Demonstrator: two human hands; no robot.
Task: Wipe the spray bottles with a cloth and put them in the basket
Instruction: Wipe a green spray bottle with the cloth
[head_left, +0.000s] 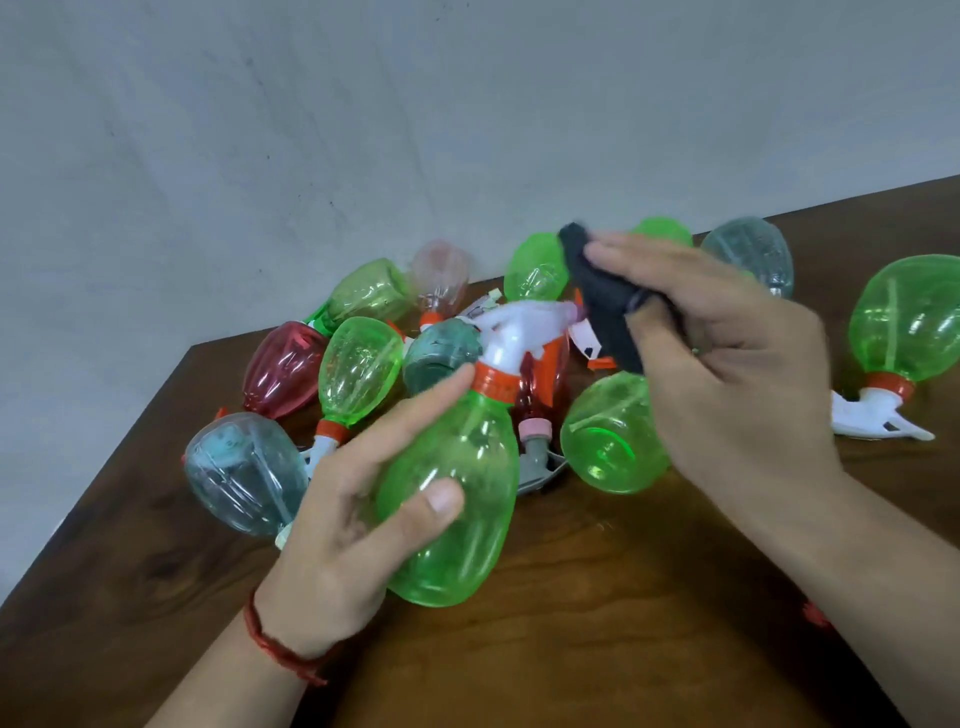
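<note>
Our left hand (353, 519) wraps thumb and fingers round a green spray bottle (457, 499), holding it up off the counter (597, 639) with its white trigger head (519, 325) pointing away from us. Our right hand (727, 364) pinches a dark cloth (602, 306) right at the tip of that head. Beyond them a heap of green, red and pale blue bottles (363, 364) lies on the counter near the wall (363, 130), and one more green bottle (909, 322) lies apart at the right.

Dark wooden table (597, 597) under a heap of spray bottles (358, 364).
</note>
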